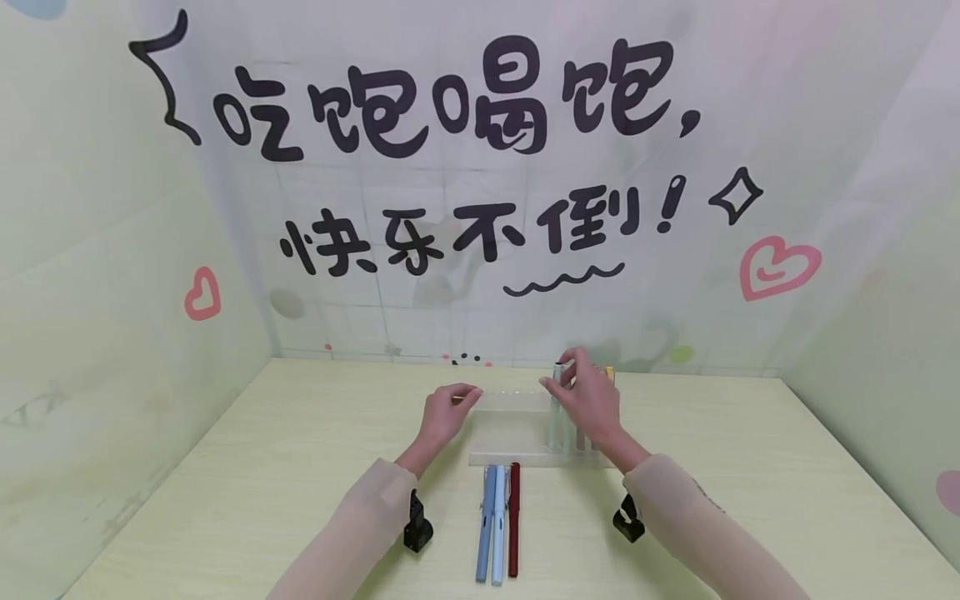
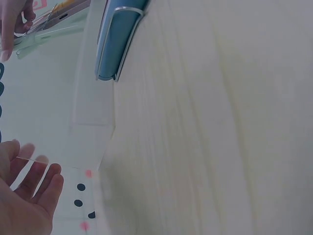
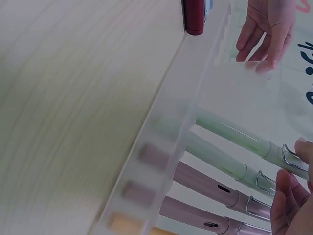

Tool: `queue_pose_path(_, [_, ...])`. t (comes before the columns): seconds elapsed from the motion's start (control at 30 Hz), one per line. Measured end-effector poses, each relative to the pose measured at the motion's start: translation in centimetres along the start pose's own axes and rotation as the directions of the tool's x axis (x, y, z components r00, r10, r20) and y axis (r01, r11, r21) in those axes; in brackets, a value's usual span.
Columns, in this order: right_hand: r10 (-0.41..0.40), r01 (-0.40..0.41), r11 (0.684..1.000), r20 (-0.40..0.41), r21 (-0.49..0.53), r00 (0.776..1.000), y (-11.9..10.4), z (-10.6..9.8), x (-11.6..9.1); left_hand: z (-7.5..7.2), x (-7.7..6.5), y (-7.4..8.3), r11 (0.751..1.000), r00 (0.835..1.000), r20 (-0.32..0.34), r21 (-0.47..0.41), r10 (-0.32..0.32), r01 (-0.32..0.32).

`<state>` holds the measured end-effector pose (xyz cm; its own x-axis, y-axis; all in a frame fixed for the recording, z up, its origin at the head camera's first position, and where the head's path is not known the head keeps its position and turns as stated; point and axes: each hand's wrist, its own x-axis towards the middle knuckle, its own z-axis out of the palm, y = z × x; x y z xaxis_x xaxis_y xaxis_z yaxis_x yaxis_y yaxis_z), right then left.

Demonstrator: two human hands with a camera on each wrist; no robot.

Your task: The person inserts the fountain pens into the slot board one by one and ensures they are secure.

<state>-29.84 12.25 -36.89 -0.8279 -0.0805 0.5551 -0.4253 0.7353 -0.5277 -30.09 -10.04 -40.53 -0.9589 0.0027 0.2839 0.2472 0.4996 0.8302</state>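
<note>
A clear pen stand stands upright at the back of the table. My left hand pinches its top left corner between thumb and fingers. At the stand's right side, my right hand holds the cap end of a pale green pen, whose lower end sits in the stand's base. Beside that pen in the right wrist view stand another green pen, two mauve pens and an orange pen, all slotted in the base.
In front of the stand lie a blue pen, a light blue pen and a dark red pen, side by side on the pale wooden table. A printed cloth backdrop rises behind the table.
</note>
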Motion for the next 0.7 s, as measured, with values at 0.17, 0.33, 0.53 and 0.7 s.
queue_pose_path(0.17, [-0.005, 0.005, 1.0, 0.01, -0.009, 1.0, 0.15, 0.2, -0.24, -0.05, 0.0, 0.08, 1.0, 1.0, 0.006, 0.002, -0.003, 0.003])
queue_pose_path(0.33, [-0.009, 0.009, 1.0, 0.012, -0.01, 1.0, 0.18, 0.26, -0.44, -0.1, -0.04, 0.14, 1.0, 1.0, 0.007, 0.003, 0.001, -0.001])
queue_pose_path(0.53, [-0.02, 0.02, 1.0, 0.032, 0.001, 0.999, 0.24, 0.21, -0.41, -0.07, 0.01, 0.05, 1.0, 1.0, 0.007, 0.003, -0.005, 0.005])
queue_pose_path(0.7, [-0.063, 0.061, 0.997, 0.063, 0.038, 0.996, 0.61, 0.05, -0.37, -0.06, 0.06, 0.0, 1.0, 1.0, 0.009, 0.003, -0.009, 0.009])
